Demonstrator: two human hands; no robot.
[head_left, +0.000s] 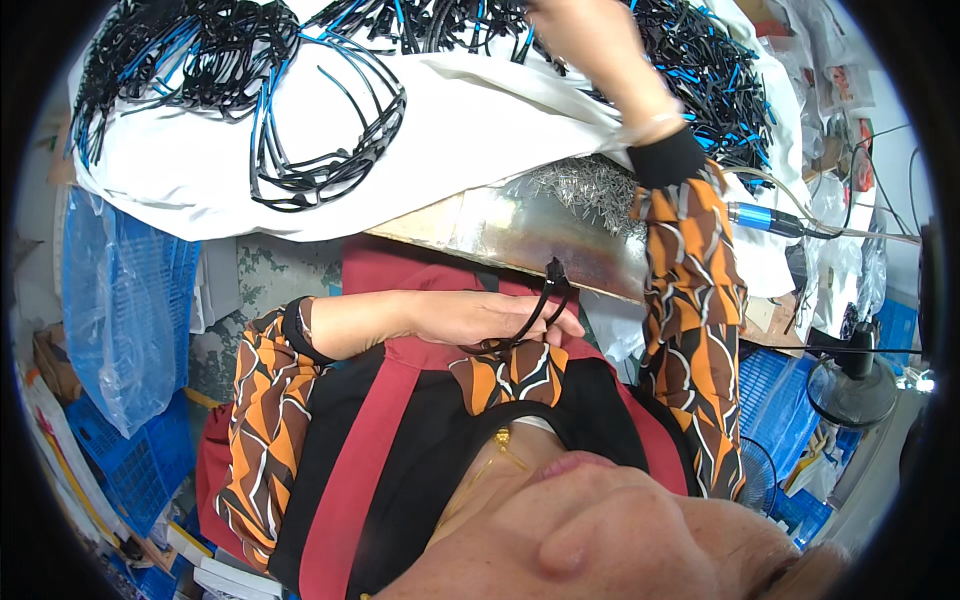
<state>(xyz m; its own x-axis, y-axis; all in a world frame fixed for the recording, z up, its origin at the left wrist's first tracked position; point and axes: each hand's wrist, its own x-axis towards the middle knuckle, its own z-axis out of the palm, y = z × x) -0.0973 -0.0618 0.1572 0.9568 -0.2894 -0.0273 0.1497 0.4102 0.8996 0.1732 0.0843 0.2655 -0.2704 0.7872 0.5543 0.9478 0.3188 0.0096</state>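
My left hand (478, 318) is held in front of my body, closed around a few thin black curved strips (547, 305), whose ends stick up past the fingers. Whether they are cables or bands I cannot tell. Over the far side of the table reaches my right hand (590, 45), smeared by motion at the edge of a heap of black and blue strips (705, 85). Its fingertips are out of clear view, so any hold is hidden. Below that forearm lies a pile of small silver metal pieces (590, 190) on a shiny metal plate (500, 232).
White cloth (470, 120) covers much of the table, with a looped bundle of black strips (330, 170) at left. A blue cylindrical tool (757, 217) with a cable lies right of my right sleeve. Blue crates (130, 460) and a small fan (850, 385) flank me.
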